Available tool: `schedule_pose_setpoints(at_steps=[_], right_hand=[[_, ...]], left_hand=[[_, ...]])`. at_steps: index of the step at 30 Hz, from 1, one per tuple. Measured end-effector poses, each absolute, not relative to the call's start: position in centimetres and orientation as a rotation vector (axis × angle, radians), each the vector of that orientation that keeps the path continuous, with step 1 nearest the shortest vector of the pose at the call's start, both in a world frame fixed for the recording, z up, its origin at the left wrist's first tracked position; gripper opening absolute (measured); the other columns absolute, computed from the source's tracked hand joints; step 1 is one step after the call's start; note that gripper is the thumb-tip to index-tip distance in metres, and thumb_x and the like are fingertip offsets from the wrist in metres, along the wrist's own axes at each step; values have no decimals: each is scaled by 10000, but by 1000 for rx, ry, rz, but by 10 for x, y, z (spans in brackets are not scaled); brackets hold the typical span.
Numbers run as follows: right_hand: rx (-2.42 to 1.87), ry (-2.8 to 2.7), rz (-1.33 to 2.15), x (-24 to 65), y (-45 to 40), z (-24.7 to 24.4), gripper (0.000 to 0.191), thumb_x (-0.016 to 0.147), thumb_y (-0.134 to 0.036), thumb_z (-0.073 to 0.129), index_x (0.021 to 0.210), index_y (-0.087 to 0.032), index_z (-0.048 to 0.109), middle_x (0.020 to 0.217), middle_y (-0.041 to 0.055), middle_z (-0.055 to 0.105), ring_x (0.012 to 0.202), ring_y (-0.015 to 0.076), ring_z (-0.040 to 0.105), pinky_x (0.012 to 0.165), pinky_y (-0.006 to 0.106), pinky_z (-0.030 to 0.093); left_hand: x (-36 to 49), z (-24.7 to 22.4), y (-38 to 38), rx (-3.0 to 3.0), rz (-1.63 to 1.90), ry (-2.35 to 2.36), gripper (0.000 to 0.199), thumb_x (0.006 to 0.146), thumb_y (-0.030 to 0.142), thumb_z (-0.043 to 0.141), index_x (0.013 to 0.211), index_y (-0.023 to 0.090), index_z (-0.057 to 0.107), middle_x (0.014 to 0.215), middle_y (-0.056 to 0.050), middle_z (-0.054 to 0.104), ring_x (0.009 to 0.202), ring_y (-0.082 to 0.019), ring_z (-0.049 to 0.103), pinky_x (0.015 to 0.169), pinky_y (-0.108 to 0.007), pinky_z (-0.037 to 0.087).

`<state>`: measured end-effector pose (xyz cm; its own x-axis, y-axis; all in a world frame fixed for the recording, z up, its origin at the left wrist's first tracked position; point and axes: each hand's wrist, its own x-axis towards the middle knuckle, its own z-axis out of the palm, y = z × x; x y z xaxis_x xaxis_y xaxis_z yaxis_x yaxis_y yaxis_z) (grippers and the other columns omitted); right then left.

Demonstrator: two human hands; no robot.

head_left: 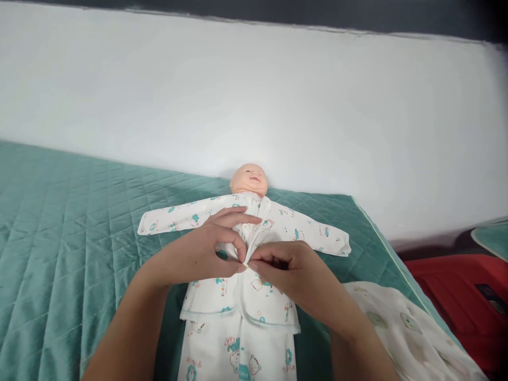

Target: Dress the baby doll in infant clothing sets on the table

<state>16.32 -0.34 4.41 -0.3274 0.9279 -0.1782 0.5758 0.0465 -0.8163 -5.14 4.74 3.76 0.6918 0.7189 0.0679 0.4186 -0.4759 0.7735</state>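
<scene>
A baby doll [251,180] lies on its back in a white printed jacket [278,307] and matching trousers [238,352]. Both sleeves stretch out to the sides, with no doll hands showing at the cuffs. At the middle of the jacket front, my left hand [206,243] pinches one front edge between thumb and forefinger, its other fingers spread above. Close against it, my right hand [286,264] pinches the other front edge. A small yellowish spot shows between the fingertips; whether it is a button or snap I cannot tell. Below the hands the front edges hang loose.
A green quilted cover [71,238] lies under the doll and reaches a white wall [254,95] behind its head. At the right lies a pale patterned cloth [397,328]. Past the cover's edge stands a red object with a hard-looking surface [456,296].
</scene>
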Motion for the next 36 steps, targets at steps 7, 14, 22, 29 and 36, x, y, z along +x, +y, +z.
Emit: schedule_pose_setpoints(at_steps=[7,14,22,29,36], right_hand=[[-1523,-1957,1162,162,-1,43,243,901,-243,501,669,-192,553,632,-46,362,601,97,270,521,287,192],[-1546,-1980,1117,160,-1,42,264,913,-265,503,659,-192,512,632,-49,347,601,95,265,521,283,194],[-1535,-2010,1113,161,-1,43,271,921,-257,497,657,-191,504,626,-53,353,597,90,274,523,279,197],[-1481,-2038,1107,160,-1,41,256,902,-220,521,654,-184,575,601,-59,383,580,83,295,526,281,203],[-1443,-2004,1130,159,0,42,267,896,-233,526,671,-183,662,590,-46,490,556,88,348,518,275,231]], left_hand=[[-48,38,46,2196,510,873,85,764,171,674,715,236,648,1522,84,459,1515,-275,195,1205,-450,273],[-49,37,47,2208,545,848,105,752,151,668,695,227,621,1483,58,505,1497,-271,240,1203,-456,277],[-53,34,51,2170,542,822,114,727,120,650,707,232,637,1487,63,499,1488,-273,266,1136,-416,386],[-56,34,53,2171,532,799,106,733,123,637,718,228,639,1501,55,489,1487,-273,278,1171,-428,343],[-57,34,54,2137,526,782,96,737,146,666,736,242,678,1500,49,493,1498,-296,253,1174,-456,337]])
